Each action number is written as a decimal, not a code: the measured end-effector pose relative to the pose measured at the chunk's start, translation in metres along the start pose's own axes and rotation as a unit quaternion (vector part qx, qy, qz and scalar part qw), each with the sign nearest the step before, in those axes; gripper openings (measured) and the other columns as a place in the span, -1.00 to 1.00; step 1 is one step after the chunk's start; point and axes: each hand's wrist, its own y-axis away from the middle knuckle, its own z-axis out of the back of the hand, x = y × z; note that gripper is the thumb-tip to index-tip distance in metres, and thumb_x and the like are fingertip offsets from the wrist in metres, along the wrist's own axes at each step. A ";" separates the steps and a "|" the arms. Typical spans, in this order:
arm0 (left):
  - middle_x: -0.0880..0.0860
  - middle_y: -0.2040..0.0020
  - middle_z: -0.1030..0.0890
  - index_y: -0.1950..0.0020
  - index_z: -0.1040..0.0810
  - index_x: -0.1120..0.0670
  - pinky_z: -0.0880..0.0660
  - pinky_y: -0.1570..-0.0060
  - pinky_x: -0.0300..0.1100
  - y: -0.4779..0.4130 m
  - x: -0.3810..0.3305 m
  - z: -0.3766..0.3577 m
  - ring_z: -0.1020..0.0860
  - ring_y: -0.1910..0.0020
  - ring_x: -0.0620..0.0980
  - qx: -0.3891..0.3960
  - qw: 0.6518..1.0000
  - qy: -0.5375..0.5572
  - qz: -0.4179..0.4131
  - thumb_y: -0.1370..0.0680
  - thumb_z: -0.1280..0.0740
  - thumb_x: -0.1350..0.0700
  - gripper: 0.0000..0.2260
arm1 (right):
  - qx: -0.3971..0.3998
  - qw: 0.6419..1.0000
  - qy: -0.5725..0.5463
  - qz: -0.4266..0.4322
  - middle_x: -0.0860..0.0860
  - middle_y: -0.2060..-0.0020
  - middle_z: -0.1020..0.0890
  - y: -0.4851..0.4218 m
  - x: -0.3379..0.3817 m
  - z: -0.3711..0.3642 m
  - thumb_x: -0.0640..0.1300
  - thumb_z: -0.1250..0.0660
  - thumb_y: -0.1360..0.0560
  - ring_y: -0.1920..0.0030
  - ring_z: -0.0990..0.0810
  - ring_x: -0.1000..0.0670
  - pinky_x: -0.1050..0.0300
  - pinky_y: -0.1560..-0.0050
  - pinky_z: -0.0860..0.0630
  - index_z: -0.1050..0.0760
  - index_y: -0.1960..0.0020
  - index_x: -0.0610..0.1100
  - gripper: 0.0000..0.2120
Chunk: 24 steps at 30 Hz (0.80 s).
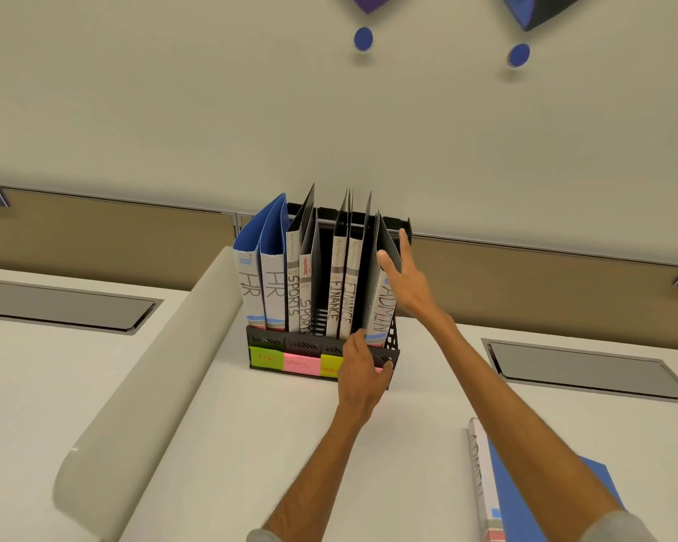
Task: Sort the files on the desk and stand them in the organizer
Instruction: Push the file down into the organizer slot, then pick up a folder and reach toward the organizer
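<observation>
A black mesh organizer [267,340] stands on the white desk with coloured sticky labels along its front. Upright in it, left to right, are two blue HR files [261,267], two SPORTS files [300,283] and two FINANCE files [343,291]. A dark ADMIN file [382,307] leans in the rightmost slot. My right hand [406,279] grips its upper edge, thumb in front and fingers behind. My left hand [363,369] rests on the organizer's front right corner, thumb touching the ADMIN file's bottom. Another blue ADMIN file [525,487] lies flat at the lower right.
A curved white divider [141,385] runs along the desk to the left of the organizer. Grey recessed cable hatches [63,305] [580,365] sit on either side. A partition wall [329,111] rises right behind the organizer.
</observation>
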 end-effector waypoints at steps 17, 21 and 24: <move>0.08 -0.17 -0.57 -0.31 -0.34 0.09 -0.50 -0.10 -0.03 0.099 -0.034 -0.010 -0.55 -0.13 0.08 0.105 0.994 -0.003 0.011 -0.53 -0.34 0.06 -0.61 | 0.034 0.980 -0.057 -0.186 -0.15 -0.23 -0.58 0.160 -0.082 0.053 0.35 0.14 -0.58 -0.24 -0.52 -0.17 -0.21 -0.37 -0.36 -0.55 -0.26 -0.08 -0.30; 0.10 -0.18 -0.57 -0.31 -0.37 0.12 -0.46 -0.12 -0.06 0.128 -0.044 -0.029 -0.54 -0.16 0.08 0.150 0.988 -0.013 0.022 -0.54 -0.31 0.01 -0.62 | 0.022 0.972 -0.035 -0.231 -0.15 -0.18 -0.61 0.203 -0.122 0.073 0.32 0.11 -0.60 -0.21 -0.54 -0.16 -0.16 -0.33 -0.41 -0.57 -0.22 -0.10 -0.33; 0.10 -0.22 -0.56 -0.32 -0.38 0.13 -0.46 -0.15 -0.08 0.147 -0.054 -0.043 -0.53 -0.18 0.07 0.184 0.982 -0.016 0.030 -0.55 -0.31 -0.04 -0.59 | 0.025 0.965 -0.010 -0.260 -0.14 -0.27 -0.57 0.233 -0.150 0.086 0.25 0.08 -0.63 -0.28 -0.50 -0.15 -0.09 -0.33 -0.39 -0.53 -0.29 -0.14 -0.38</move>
